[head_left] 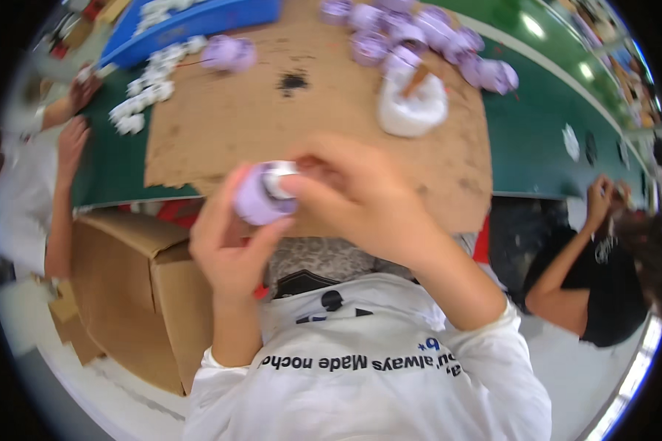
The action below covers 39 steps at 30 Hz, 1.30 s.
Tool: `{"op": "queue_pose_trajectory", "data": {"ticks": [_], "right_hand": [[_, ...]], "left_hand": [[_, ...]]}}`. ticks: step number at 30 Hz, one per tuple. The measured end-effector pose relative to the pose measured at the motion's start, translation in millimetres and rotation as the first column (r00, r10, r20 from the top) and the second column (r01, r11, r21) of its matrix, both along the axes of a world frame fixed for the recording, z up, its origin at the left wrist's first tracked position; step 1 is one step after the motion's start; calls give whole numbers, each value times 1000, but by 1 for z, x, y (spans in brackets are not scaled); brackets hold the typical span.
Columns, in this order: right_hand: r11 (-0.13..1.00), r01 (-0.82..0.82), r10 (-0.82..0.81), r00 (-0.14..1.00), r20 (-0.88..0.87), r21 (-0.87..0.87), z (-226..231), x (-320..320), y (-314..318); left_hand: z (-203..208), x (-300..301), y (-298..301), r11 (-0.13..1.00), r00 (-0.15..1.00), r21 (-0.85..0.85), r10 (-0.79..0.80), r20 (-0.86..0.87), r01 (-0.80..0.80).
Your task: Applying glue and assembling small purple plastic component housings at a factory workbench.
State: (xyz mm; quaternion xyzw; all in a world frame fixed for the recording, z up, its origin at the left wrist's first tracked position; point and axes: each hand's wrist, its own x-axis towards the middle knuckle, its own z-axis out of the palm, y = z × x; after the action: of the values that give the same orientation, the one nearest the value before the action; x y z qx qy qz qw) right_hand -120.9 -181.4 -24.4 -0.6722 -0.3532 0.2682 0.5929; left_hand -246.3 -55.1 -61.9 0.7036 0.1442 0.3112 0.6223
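Note:
Above the near edge of a cardboard sheet, my left hand (226, 253) is closed around a light purple, rounded plastic part (254, 204). A dark ring shows at the part's open end, which faces right. My right hand (375, 202) comes in from the right, its thumb and fingers pinching a small white piece (279, 176) against that end. Motion blur hides the fingertips, so how far the white piece sits inside cannot be told.
Ahead lie the cardboard sheet (324, 110), a heap of purple parts (404, 33), one separate purple part (228, 54), a white tub (412, 114) with a brown stick, a blue bin (198, 28) and small white pieces (154, 84). A cardboard box (118, 272) stands left. People work on both sides.

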Motion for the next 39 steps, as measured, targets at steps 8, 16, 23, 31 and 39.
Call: {"op": "queue_pose_trajectory", "data": {"ticks": [8, 16, 23, 31, 39], "right_hand": [[990, -56, 0, 914, 406, 127, 2, -6, 8], [959, -85, -72, 849, 524, 269, 7, -14, 0], [995, -7, -38, 897, 440, 101, 44, -14, -49], [961, 163, -270, 738, 619, 224, 37, 1, -103], [353, 930, -552, 295, 780, -101, -7, 96, -190]], "left_hand": [[-8, -9, 0, 994, 997, -76, 80, 13, -79], [-1, -12, -7, 994, 994, -36, 106, 39, -105], [23, -1, -14, 838, 982, 516, 109, 155, -175], [33, 38, -36, 829, 882, 527, -376, 283, 185], [32, 105, 84, 554, 961, 826, 271, -62, -103]]}}
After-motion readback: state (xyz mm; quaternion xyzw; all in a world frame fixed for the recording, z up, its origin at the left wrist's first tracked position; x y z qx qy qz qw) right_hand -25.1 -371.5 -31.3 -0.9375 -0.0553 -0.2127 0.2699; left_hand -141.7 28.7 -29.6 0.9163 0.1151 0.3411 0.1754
